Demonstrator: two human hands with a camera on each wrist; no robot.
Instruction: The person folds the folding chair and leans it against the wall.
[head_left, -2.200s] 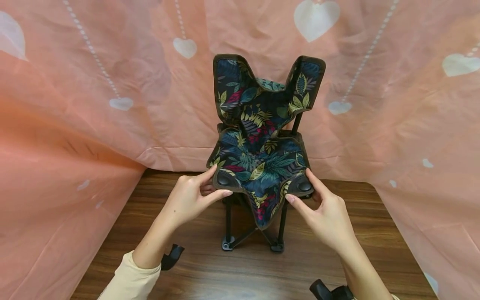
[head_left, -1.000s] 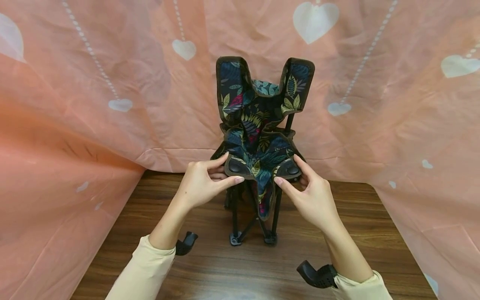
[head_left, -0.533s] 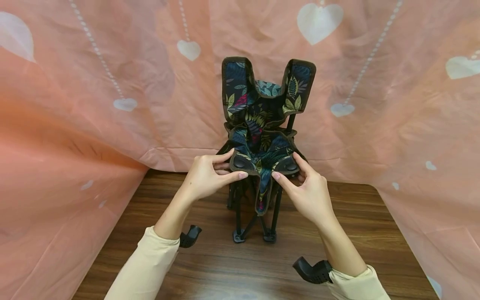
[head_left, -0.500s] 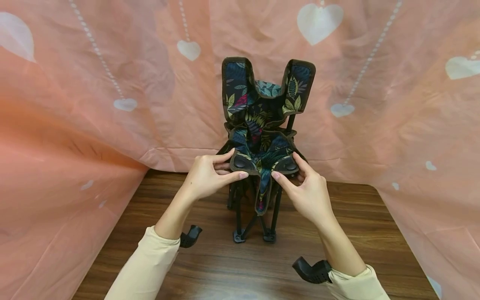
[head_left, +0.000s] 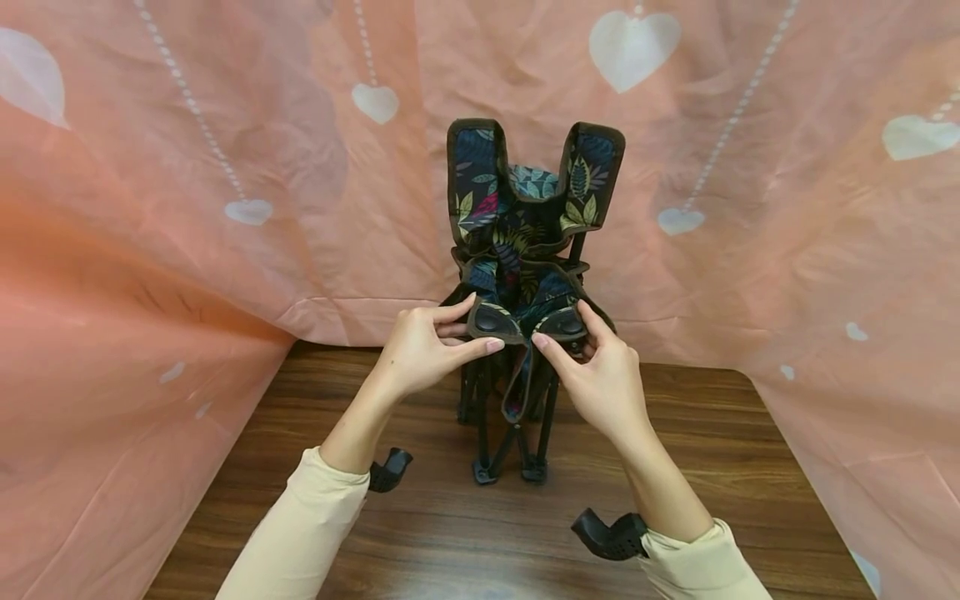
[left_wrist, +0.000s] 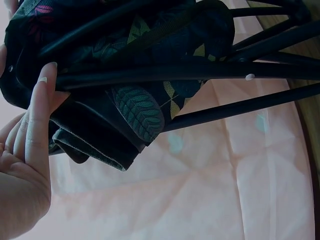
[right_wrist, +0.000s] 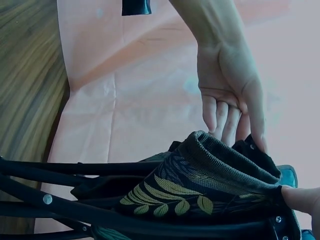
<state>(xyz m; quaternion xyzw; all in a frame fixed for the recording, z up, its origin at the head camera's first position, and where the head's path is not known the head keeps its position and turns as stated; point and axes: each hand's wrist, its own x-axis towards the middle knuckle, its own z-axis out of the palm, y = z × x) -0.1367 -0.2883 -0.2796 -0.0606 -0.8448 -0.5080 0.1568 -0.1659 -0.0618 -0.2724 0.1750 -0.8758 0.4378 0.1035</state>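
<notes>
A small folding camp chair [head_left: 512,233] with dark leaf-print fabric and black tube legs [head_left: 551,417] stands upright, its seat partly folded. My left hand [head_left: 423,350] pinches the black-patched left front corner [head_left: 489,318] of the seat between thumb and fingers. At the right front corner [head_left: 561,323], my right hand [head_left: 603,375] pinches in the same manner. The two corners are close together, and the seat's middle [head_left: 517,392] hangs in a narrow fold between them. Black tubes [left_wrist: 150,74] and bunched fabric [left_wrist: 137,112] fill the left wrist view; the right wrist view shows a leaf-print edge [right_wrist: 170,195].
The chair's front feet [head_left: 484,471] stand on a brown wood-grain surface [head_left: 465,542]. Pink cloth [head_left: 337,192] with white hearts hangs behind and at both sides. A black curved mount [head_left: 611,533] sticks out from each wrist.
Both hands have moved toward each other, bringing the front corners nearer. The chair has narrowed: its front feet and upright back flaps are closer together, and the seat fabric has folded down in the middle.
</notes>
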